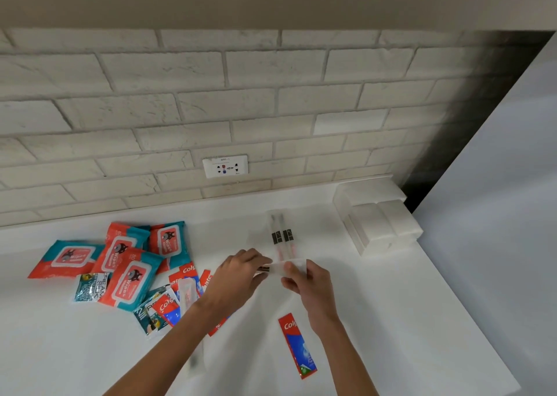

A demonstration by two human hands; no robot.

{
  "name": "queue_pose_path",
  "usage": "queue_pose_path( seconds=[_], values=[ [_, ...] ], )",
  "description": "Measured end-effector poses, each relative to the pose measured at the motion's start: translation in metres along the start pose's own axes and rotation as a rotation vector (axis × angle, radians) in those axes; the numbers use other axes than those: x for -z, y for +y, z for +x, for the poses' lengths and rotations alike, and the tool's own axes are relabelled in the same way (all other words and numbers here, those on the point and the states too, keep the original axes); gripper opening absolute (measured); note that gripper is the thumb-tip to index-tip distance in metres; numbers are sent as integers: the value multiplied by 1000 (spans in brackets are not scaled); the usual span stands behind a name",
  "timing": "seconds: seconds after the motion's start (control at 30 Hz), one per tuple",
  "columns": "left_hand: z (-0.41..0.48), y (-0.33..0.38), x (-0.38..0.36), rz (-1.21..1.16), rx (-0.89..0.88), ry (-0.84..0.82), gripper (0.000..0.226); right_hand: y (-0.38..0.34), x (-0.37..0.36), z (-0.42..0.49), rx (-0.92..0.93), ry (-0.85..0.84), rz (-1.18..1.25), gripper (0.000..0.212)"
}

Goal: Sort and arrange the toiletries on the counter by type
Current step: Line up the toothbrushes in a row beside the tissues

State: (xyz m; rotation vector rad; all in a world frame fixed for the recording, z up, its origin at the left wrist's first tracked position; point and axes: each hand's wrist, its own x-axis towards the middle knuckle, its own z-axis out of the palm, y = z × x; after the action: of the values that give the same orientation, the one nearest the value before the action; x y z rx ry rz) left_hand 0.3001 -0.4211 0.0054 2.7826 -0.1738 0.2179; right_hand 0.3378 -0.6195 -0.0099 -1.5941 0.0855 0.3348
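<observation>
Both my hands hold one clear-wrapped toothbrush (278,267) crosswise above the white counter (391,320). My left hand (238,278) grips its left end and my right hand (304,281) pinches its right end. Just behind it, two wrapped toothbrushes (281,236) lie side by side, pointing at the wall. One red toothpaste box (297,346) lies alone near my right forearm. To the left is a mixed pile: several teal-and-red wipes packs (126,260), more toothpaste boxes (187,281), sachets (87,287) and another wrapped toothbrush (187,293).
White folded towels (379,217) are stacked at the back right corner. A wall socket (225,166) sits in the brick backsplash. The counter's right edge (470,314) runs diagonally beside a pale floor.
</observation>
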Motion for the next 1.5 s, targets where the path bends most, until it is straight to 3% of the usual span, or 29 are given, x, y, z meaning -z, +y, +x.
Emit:
queue_pose_path(
  seconds=[0.1,0.23,0.47,0.73,1.03,1.33,1.5],
  values=[
    [5,9,8,-197,122,-157,35,1,5,-4,57,-34,-67,23],
    [15,18,16,-433,158,-298,30,0,11,-7,108,-125,-126,27],
    [9,11,11,-537,239,-337,18,-1,35,2,85,-219,-216,27],
    [-2,-6,21,-641,260,-453,16,3,51,9,71,-98,-160,25],
    [17,-34,34,-996,597,-226,28,17,55,7,-32,-197,-231,24],
    [60,-45,32,-1037,626,-78,22,20,37,6,-69,-299,-411,24],
    [71,-42,18,-1246,665,-25,28,19,26,10,-68,-307,-439,18]
  ],
)
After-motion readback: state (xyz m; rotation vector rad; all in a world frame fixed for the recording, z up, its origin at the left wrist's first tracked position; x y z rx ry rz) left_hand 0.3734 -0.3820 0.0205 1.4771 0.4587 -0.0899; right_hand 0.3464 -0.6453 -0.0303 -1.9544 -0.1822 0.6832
